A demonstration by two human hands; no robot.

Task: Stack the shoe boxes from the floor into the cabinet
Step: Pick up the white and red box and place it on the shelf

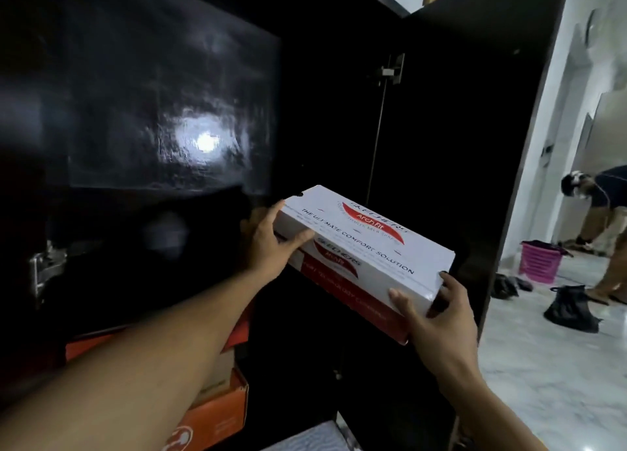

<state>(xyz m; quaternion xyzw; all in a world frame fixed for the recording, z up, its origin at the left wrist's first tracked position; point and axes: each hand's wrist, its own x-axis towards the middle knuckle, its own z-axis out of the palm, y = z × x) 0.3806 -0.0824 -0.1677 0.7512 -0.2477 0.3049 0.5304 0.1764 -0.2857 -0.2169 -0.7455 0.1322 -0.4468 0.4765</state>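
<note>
- The left hand is gripping the far end of a white and red shoe box, thumb lying on the lid and fingers wrapping the end.
- The right hand is clasping the near corner of the same box, thumb on top and fingers curling around the side.
- The box is hanging in the air between both hands, tilted, in front of the dark open cabinet.
- Below the left forearm, orange boxes are sitting stacked inside the cabinet.
- To the right of the right hand, the open cabinet door is standing, its hinge showing above the box.
- Well beyond the door, another person is bending over the pale floor.
- Near that person, a pink basket and a black bag are resting on the floor.
</note>
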